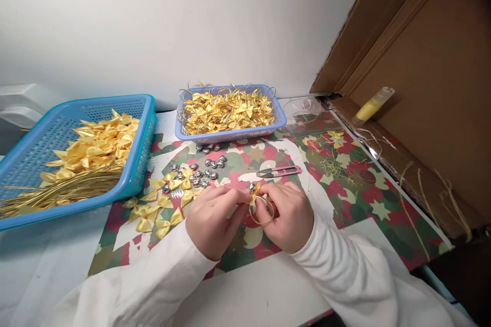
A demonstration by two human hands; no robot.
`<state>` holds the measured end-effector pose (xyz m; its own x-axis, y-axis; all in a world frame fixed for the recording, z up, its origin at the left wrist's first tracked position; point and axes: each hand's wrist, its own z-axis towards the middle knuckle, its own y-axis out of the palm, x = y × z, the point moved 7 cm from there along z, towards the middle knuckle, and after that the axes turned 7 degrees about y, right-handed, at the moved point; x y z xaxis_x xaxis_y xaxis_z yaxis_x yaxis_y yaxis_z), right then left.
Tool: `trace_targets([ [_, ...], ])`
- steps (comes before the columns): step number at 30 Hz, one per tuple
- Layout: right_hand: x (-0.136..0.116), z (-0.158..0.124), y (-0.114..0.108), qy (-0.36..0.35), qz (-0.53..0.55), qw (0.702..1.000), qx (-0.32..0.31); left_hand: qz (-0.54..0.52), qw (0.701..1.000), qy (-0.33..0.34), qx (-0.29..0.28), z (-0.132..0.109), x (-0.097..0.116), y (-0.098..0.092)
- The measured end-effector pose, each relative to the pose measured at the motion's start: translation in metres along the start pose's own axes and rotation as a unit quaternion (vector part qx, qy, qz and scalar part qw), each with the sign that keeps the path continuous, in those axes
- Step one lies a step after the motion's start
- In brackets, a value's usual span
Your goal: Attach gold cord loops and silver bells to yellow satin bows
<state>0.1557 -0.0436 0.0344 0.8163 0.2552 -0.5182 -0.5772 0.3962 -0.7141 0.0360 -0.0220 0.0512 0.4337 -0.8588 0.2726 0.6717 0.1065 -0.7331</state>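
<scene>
My left hand and my right hand meet above the table, fingers pinched together. Between their fingertips is a small silver bell with a little yellow bow beside it, partly hidden by the fingers. A gold cord curves in a loop below, and my right thumb and finger close on it. My left fingertips press at the bow's edge. Left of my hands lie several loose yellow bows and several silver bells. Pink-handled thread snips rest just beyond my right hand.
A blue basket at left holds yellow bows and gold cords. Another blue basket at the back is full of bows with cord loops. A cardboard box stands on the right, near a yellow tube and thread scraps.
</scene>
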Motion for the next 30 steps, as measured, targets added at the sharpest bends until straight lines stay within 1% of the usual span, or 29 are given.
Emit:
trace_targets([
  [3, -0.002, -0.001, 0.002, -0.018, -0.006, 1.0, 0.001, 0.004, 1.0, 0.002, -0.002, 0.0, 0.0, 0.0],
  [5, -0.002, -0.001, 0.001, -0.018, 0.007, 1.0, 0.002, -0.013, 1.0, -0.006, -0.008, 0.0, -0.002, 0.001],
  [6, -0.001, 0.0, 0.001, -0.01, 0.024, 1.0, -0.001, -0.037, 0.999, -0.02, -0.014, 0.0, -0.005, 0.002],
  [8, 0.002, 0.001, 0.0, 0.016, 0.076, 0.997, -0.018, -0.121, 0.99, -0.067, -0.039, 0.0, -0.012, 0.007],
  [10, 0.007, 0.002, 0.0, 0.049, 0.142, 0.988, -0.042, -0.223, 0.963, -0.136, -0.066, -0.002, -0.019, 0.014],
  [13, 0.011, 0.002, 0.001, 0.086, 0.224, 0.968, -0.067, -0.342, 0.906, -0.239, -0.078, -0.005, -0.026, 0.023],
  [15, 0.013, 0.002, 0.001, 0.101, 0.247, 0.961, -0.072, -0.397, 0.868, -0.29, -0.072, -0.008, -0.028, 0.029],
  [19, 0.016, 0.003, 0.004, 0.109, 0.249, 0.959, -0.08, -0.468, 0.798, -0.372, -0.077, -0.017, -0.031, 0.04],
  [21, 0.016, 0.003, 0.005, 0.099, 0.234, 0.964, -0.084, -0.488, 0.775, -0.394, -0.076, -0.019, -0.033, 0.042],
  [22, 0.015, 0.004, 0.004, 0.086, 0.22, 0.968, -0.083, -0.492, 0.771, -0.397, -0.073, -0.018, -0.034, 0.042],
  [24, 0.011, 0.004, 0.003, 0.046, 0.178, 0.98, -0.08, -0.489, 0.774, -0.396, -0.072, -0.015, -0.034, 0.04],
  [26, 0.006, 0.004, 0.002, -0.001, 0.136, 0.987, -0.08, -0.484, 0.773, -0.4, -0.087, -0.014, -0.034, 0.04],
  [28, 0.001, 0.004, 0.002, -0.038, 0.11, 0.989, -0.087, -0.492, 0.759, -0.411, -0.113, -0.015, -0.031, 0.042],
  [30, -0.002, 0.004, 0.003, -0.058, 0.104, 0.988, -0.096, -0.506, 0.744, -0.417, -0.128, -0.017, -0.03, 0.045],
])
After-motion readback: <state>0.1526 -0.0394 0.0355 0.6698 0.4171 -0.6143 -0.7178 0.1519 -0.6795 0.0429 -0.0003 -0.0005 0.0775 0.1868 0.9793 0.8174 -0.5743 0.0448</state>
